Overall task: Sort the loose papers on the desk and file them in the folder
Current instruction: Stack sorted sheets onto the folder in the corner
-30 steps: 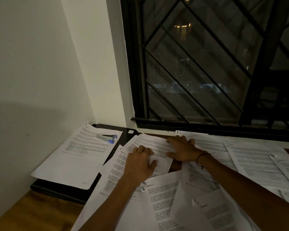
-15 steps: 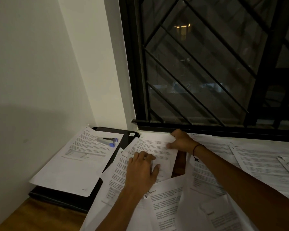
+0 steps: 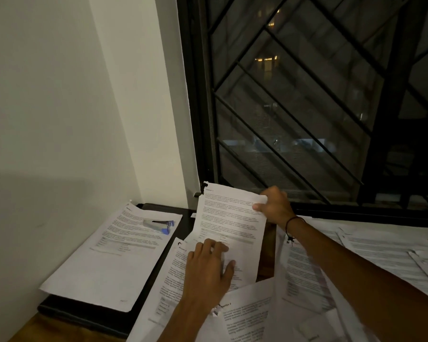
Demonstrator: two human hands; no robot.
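Note:
My right hand (image 3: 274,206) pinches the top right corner of a printed sheet (image 3: 230,218) and holds its far end raised off the desk, tilted toward the window. My left hand (image 3: 208,270) lies flat with spread fingers on that sheet's lower part and on the papers under it. A black folder (image 3: 92,314) lies at the left against the wall, with a stack of printed pages (image 3: 109,255) on top. Many loose printed papers (image 3: 307,280) overlap across the desk to the right and in front.
A grey and blue stapler (image 3: 160,225) rests on the stack on the folder. The white wall stands close on the left. A black barred window (image 3: 307,107) and its sill run along the back. Bare wooden desk (image 3: 35,332) shows at the lower left.
My right hand slid to the sheet's top right corner, took hold of it and lifted that end up. My left hand stayed pressing on the papers.

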